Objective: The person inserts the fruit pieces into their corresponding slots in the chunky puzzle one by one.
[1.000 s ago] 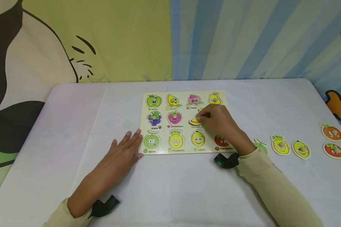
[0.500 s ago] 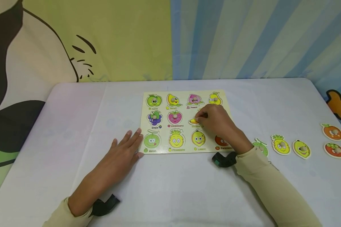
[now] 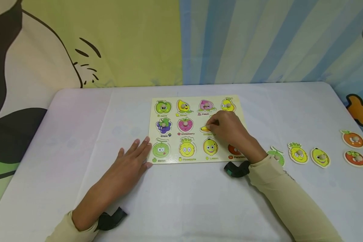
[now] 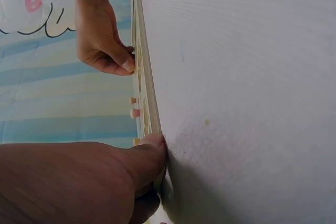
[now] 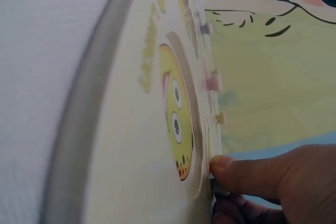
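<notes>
A cream fruit puzzle board (image 3: 196, 134) lies on the table with knobbed pieces in its upper rows. My right hand (image 3: 230, 127) pinches the banana puzzle piece (image 3: 204, 129) at its banana slot, covering much of it. In the right wrist view, that thumb (image 5: 226, 167) and fingertips meet low over the board, beyond the lemon recess (image 5: 176, 114). My left hand (image 3: 127, 164) rests at the board's left edge with fingers extended. Its thumb (image 4: 149, 153) presses the board's edge in the left wrist view. The melon (image 3: 161, 149) and pineapple (image 3: 187, 148) recesses hold no knobbed pieces.
Right of the board lie loose melon (image 3: 276, 156), pineapple (image 3: 298, 154) and lemon (image 3: 320, 157) pieces. Farther right are an orange piece (image 3: 353, 139) and a red persimmon-like piece (image 3: 355, 158). A printed curtain (image 3: 245, 40) hangs behind the white table (image 3: 181, 201).
The right hand has shifted slightly left with the banana piece, which now sits more in line with its slot. My left hand stays at the board's edge.
</notes>
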A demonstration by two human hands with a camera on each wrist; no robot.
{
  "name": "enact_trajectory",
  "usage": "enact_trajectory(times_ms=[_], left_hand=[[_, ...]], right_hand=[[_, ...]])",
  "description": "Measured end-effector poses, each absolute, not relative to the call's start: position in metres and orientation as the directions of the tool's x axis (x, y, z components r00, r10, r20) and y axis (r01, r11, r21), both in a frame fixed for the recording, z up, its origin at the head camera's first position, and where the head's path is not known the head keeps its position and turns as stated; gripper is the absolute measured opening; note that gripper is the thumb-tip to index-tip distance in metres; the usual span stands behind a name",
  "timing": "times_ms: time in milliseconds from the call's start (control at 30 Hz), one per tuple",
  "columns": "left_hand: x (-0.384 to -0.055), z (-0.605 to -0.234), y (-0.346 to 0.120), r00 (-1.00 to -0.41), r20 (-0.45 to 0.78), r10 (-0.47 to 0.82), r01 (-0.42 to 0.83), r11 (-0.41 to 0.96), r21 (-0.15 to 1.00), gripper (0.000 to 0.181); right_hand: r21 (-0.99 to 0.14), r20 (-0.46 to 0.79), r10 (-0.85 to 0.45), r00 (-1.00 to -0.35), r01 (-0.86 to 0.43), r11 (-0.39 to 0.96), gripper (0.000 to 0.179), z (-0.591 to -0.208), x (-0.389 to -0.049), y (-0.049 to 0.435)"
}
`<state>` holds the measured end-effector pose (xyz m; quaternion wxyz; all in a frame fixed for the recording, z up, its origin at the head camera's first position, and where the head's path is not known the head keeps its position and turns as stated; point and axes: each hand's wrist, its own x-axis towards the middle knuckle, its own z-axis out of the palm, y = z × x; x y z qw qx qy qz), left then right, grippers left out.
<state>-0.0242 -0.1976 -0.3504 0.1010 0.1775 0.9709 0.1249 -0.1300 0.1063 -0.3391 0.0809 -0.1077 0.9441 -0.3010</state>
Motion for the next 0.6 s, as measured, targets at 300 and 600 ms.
enact_trajectory(times_ms=[300,600], left_hand=[[-0.0240,-0.3501,-0.1971,-0.919,-0.147,0.367,0.318,0.907,0.278,0.063],[-0.0239,-0.3498,-0.1962,-0.920,-0.146,0.363,0.315,0.909,0.275,0.064]], right_hand=[[-0.601,-0.075,-0.240,-0.968,-0.148,0.785,0.007,-0.3408,-0.1297,0.1076],[-0.612,-0.079,-0.240,-0.967,-0.143,0.778,0.007,-0.3405,-0.1291,0.1094]])
